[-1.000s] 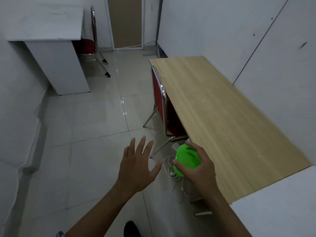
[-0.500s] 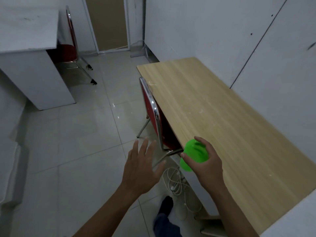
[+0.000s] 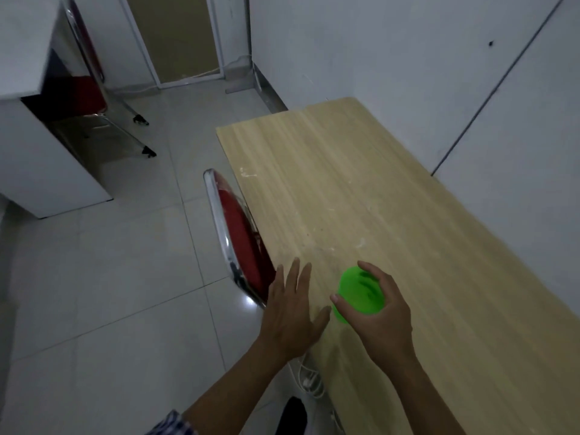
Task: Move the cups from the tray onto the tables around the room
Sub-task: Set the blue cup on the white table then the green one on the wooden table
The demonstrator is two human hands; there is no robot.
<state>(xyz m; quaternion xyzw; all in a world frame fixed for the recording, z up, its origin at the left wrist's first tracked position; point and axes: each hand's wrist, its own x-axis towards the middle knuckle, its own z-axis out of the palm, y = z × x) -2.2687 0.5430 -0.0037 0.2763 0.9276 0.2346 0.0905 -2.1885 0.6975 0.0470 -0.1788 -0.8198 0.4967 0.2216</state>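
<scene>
The right hand (image 3: 381, 321) wraps around a green cup (image 3: 361, 291), thumb on its near side and fingers curled over its far side, holding it over the wooden counter (image 3: 392, 199) close to that counter's left edge, toward its near end. Whether the cup's base touches the wood cannot be told. The left hand (image 3: 290, 312) is empty, its fingers spread flat, palm down, over the same left edge just beside the cup, without touching it. A red chair (image 3: 240, 237) with a chrome frame is tucked against the counter's left edge, its backrest just ahead of the left hand. White cables (image 3: 309, 376) lie on the tiled floor (image 3: 110, 293) below the near edge. Across the floor, a white counter (image 3: 37, 152) stands by the left wall, with a second red chair (image 3: 83, 89) pushed under it.
</scene>
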